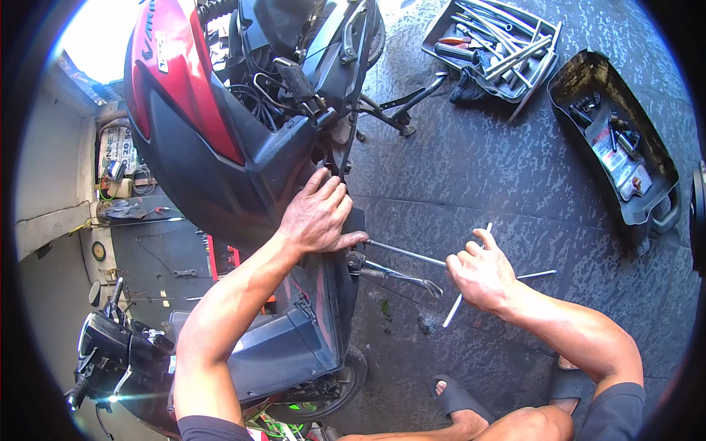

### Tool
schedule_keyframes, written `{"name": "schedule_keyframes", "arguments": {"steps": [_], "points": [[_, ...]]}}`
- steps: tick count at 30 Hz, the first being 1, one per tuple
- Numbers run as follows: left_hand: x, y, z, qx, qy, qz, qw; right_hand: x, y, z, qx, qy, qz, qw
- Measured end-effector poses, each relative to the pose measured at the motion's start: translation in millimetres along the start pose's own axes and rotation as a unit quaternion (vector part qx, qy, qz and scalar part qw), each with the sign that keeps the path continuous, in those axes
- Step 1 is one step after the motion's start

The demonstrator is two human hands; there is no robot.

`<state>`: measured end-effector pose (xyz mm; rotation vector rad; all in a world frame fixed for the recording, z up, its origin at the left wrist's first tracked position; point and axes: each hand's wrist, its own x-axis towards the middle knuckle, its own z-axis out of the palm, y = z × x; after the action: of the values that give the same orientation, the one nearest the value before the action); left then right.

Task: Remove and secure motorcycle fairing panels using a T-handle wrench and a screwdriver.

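My right hand [482, 272] is closed around the crossbar of a T-handle wrench [407, 253]. The wrench's long shaft runs left to the lower edge of the scooter's side, ending beside my left thumb; where its tip sits is hard to make out. Past my right hand another thin bar end sticks out to the right. My left hand [316, 214] lies on the dark side panel [254, 195] of a red and black scooter, fingers stretched toward a gap in the bodywork and thumb spread out. Just below the shaft, a metal lever [401, 278] juts from the scooter.
A tray of wrenches and screwdrivers [540, 92] lies on the dark floor at the far right. Beside it is a dark open bin [654, 162] holding small parts. The scooter's stand [404, 110] reaches across the floor. A second scooter [129, 353] stands at lower left.
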<state>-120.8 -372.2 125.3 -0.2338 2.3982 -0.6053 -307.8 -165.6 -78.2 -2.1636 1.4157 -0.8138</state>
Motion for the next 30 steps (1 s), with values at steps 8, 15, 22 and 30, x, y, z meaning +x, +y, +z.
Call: {"name": "schedule_keyframes", "arguments": {"steps": [8,15,22,30], "points": [[-2.8,7.2,5.1,0.045,0.08,-0.03,0.995,2.1,4.7,4.7,0.059,0.034,-0.005,0.998],[27.4,165.1,8.0,-0.415,0.166,-0.393,0.804,4.5,-2.6,17.7,0.578,-0.089,0.427,0.69],[70.1,242.4,32.7,-0.834,0.196,-0.513,0.063,4.9,-13.9,19.5,0.843,-0.066,0.415,0.337],[57.6,238.9,48.7,-0.869,0.211,-0.447,0.01,-29.0,6.4,-19.5,0.025,0.231,0.03,0.972]]}}
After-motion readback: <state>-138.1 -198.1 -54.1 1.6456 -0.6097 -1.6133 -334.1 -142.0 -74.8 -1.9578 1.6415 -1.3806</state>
